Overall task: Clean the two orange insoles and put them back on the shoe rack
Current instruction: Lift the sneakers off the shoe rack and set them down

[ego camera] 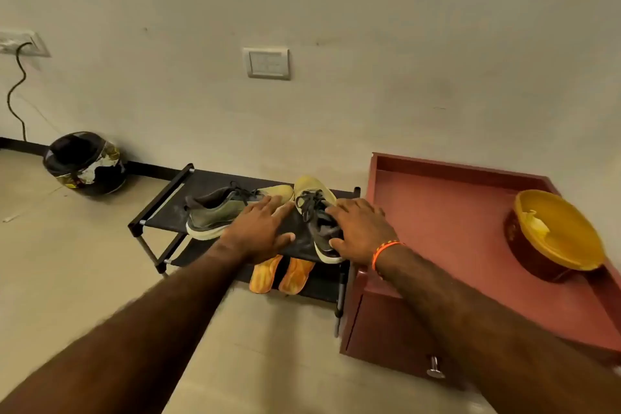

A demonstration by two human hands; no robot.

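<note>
You were in a home, near a plain wall: a low shoe rack [161,208] with sneakers [215,212], a helmet [84,163] on the tiled floor, a wall switch [267,63] and a red cabinet [437,228].

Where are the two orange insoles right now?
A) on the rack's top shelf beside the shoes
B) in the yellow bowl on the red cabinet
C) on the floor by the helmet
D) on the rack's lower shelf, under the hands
D: both orange insoles lie side by side on the lower shelf of the shoe rack, below the top shelf where the shoes sit.
</note>
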